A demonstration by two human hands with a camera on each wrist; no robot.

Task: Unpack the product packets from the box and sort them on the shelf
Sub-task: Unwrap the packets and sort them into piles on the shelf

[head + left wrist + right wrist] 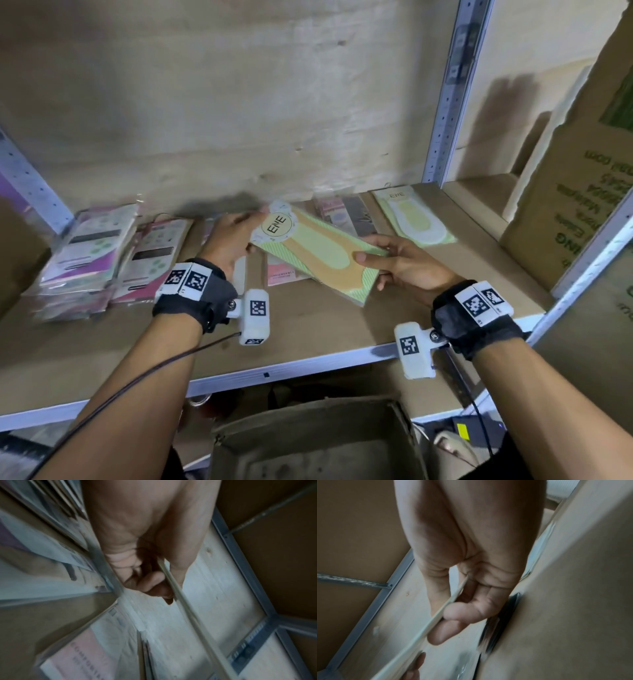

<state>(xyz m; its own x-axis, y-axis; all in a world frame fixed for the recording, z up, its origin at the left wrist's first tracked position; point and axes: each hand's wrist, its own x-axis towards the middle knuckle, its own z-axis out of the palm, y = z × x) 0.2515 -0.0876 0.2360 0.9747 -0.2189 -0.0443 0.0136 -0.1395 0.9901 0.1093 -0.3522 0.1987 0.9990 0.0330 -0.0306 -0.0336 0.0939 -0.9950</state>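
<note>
We read "ENE" in a round badge on the green-and-orange packet (317, 251), "ENE" again atop the pale packet (412, 216) lying further right on the shelf, and only blurred, upside-down green fragments such as "NG" on the cardboard carton (579, 205).

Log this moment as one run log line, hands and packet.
left hand: grips green packet top end | right hand: grips its lower end | packet: held above shelf | box: below shelf
</note>
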